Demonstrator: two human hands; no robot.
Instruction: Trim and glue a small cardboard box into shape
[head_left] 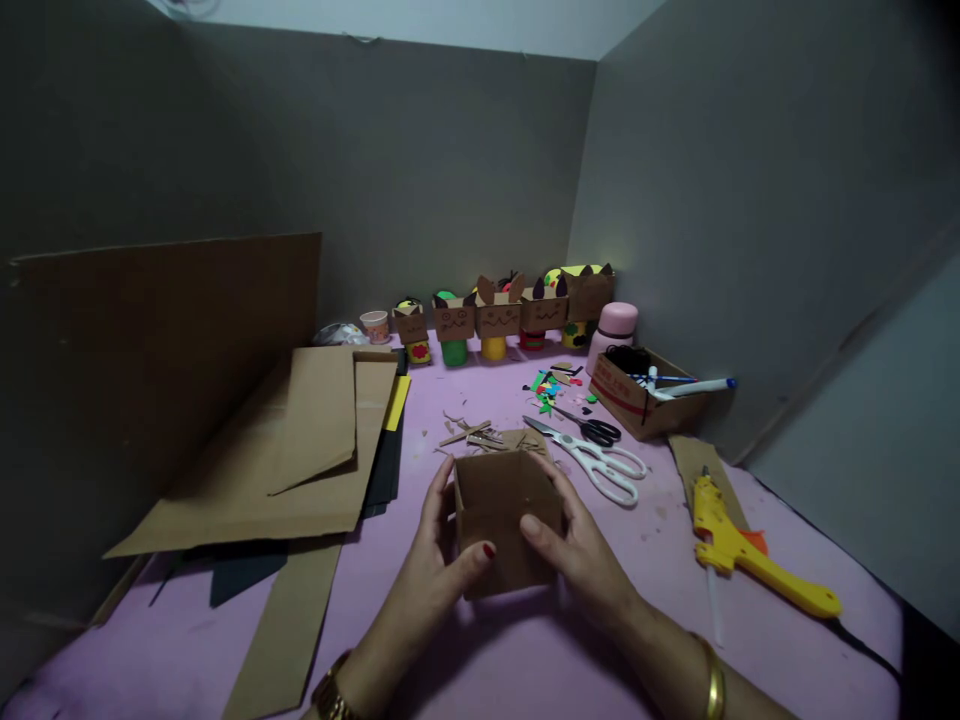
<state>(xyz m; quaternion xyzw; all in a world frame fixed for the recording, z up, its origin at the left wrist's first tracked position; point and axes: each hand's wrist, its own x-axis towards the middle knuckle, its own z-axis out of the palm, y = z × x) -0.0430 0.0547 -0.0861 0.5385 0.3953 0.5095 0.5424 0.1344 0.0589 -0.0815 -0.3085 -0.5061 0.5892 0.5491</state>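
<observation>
Between my two hands is a small open-topped cardboard box [506, 555], tilted a little so that its inside shows. My left hand [442, 560] grips its left side, thumb on the near wall. My right hand [577, 550] grips the right side, its thumb also on the near face. Just beyond the box lie thin cardboard scraps [480, 435]. A pair of white-handled scissors [600, 468] and a pair of black-handled scissors [596, 428] rest on the pink tabletop [465, 660] to the right of them.
A yellow glue gun [757, 565] lies at right. Behind it is a cardboard box [626, 400] of pens beside a pink bottle [616, 322]. Cardboard sheets [315, 500] are stacked at left. Several animal-faced cardboard figures [499, 318] line the back near a paper cup [375, 327].
</observation>
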